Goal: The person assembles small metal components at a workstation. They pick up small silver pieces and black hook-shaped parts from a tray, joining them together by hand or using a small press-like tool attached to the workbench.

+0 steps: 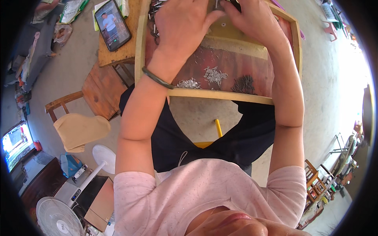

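Observation:
Both hands are at the top edge over a wooden-rimmed tray (pixel 220 94) on my lap. My left hand (pixel 183 21) has its thumb stretched to the right; its other fingers run out of view. My right hand (pixel 254 19) seems closed around a dark object (pixel 236 4) too cut off to name. Between the hands a small metal piece (pixel 217 4) shows above a yellowish board (pixel 232 29). Nearer me on the reddish tray bottom lie two piles of small silver metal pins (pixel 214 76) (pixel 189 83) and a pile of dark screws (pixel 244 84).
More metal parts (pixel 154 17) lie along the tray's left side. A phone (pixel 112 25) with a lit screen rests on a wooden table (pixel 112 57) at left. Below it stands a wooden chair (pixel 104 92). A white fan (pixel 61 216) is at lower left, stacked chairs (pixel 315 183) at right.

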Available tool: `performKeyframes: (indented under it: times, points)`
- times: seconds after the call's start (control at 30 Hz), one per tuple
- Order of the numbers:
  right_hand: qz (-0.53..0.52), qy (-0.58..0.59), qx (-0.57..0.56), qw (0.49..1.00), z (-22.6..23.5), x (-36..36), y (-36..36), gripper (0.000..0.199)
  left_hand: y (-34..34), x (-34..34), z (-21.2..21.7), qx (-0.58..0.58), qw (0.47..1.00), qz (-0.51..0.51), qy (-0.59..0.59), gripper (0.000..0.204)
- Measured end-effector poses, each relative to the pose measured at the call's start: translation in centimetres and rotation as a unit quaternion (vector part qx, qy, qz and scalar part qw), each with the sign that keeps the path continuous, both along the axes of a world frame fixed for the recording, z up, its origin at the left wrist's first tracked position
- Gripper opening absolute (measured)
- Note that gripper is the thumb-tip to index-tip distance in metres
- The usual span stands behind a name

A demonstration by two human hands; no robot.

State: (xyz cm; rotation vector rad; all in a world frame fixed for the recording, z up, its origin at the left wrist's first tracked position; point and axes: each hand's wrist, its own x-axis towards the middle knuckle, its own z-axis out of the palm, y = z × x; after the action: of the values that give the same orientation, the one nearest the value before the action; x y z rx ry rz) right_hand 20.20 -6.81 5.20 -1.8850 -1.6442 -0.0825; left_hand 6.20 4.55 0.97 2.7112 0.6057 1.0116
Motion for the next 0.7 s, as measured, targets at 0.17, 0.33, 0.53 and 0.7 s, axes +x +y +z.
performKeyframes:
  times: [0.17,0.33,0.53,0.7]
  points:
    - [-0.032,0.005,-0.055,0.998,0.1,-0.2,0.1,0.043,2.5,0.1,0.8,0.198,0.968,0.005,-0.155,0.060]
    - [0.011,0.030,-0.016,0.999,0.2,-0.2,0.3,0.043,2.1,-0.6,1.5,0.124,0.988,-0.018,-0.092,0.057]
    - [0.010,0.018,-0.005,1.000,0.2,-0.5,0.1,0.045,1.9,-0.7,1.7,0.123,0.989,-0.004,-0.076,0.056]
    - [0.029,0.035,0.011,0.999,-0.6,0.3,0.6,0.046,2.1,-0.8,1.7,0.124,0.989,-0.007,-0.076,0.057]
